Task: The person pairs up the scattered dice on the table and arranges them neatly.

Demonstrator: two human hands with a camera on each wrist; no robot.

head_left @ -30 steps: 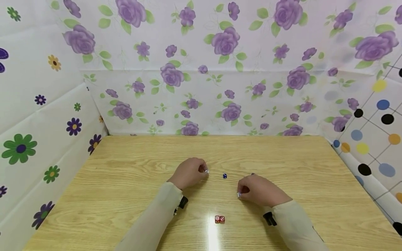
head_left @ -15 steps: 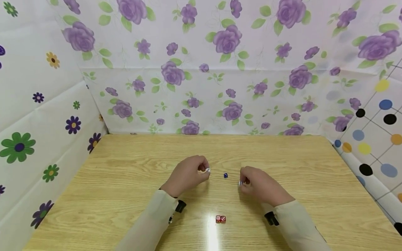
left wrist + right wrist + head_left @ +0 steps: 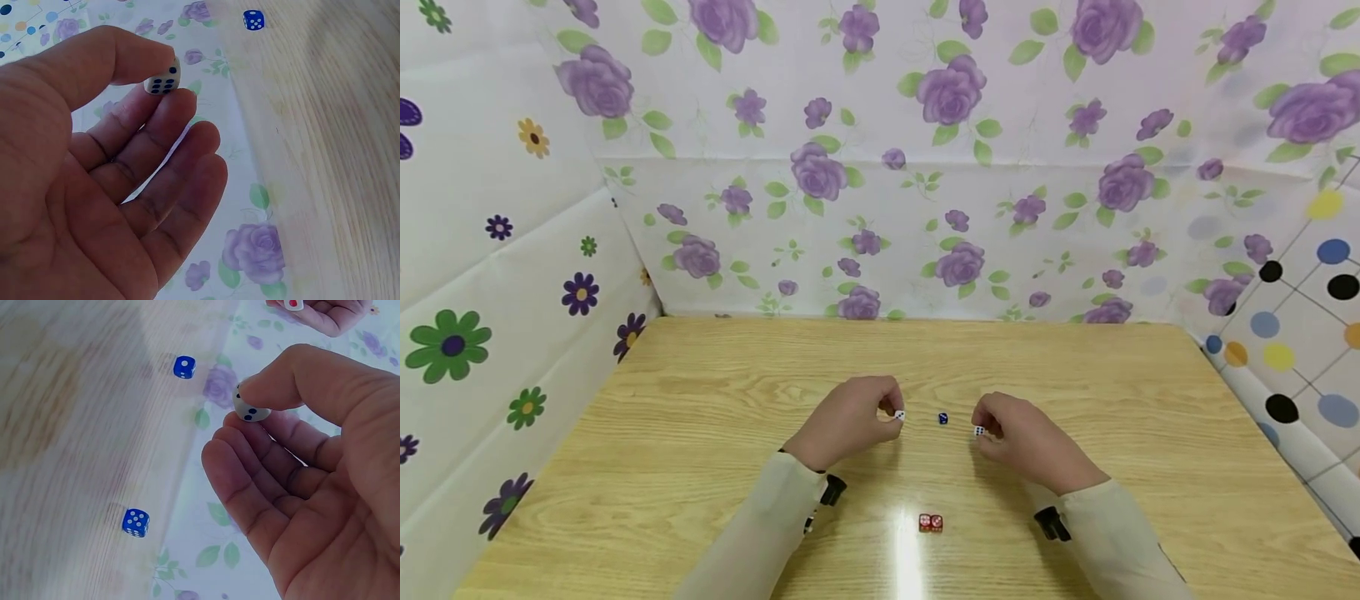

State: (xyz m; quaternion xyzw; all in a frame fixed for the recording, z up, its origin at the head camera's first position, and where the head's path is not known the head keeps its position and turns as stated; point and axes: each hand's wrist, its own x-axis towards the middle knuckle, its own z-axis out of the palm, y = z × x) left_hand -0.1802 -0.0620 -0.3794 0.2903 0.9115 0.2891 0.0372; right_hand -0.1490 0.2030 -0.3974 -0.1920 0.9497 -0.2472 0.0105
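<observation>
Between thumb and fingers of my left hand (image 3: 848, 423) is a small white die (image 3: 899, 415); its dark blue pips show in the left wrist view, where the thumb lies over the top of the die (image 3: 164, 81). My right hand (image 3: 1030, 440) pinches another white die (image 3: 979, 431), partly covered by the thumb in the right wrist view. A blue die (image 3: 943, 418) lies on the wooden table between the two hands. The right wrist view shows a second blue die (image 3: 135, 522) on the wood; the right hand hides it from the head view.
Two red dice (image 3: 930, 522) sit side by side near the front of the table (image 3: 700, 400). A floral cloth wall (image 3: 880, 217) rises behind the far edge, with patterned cloth at both sides. Each wrist carries a black strap-on device.
My right hand has moved away from me with its white die, now level with the blue die and covering the second blue one. My left hand has barely shifted.
</observation>
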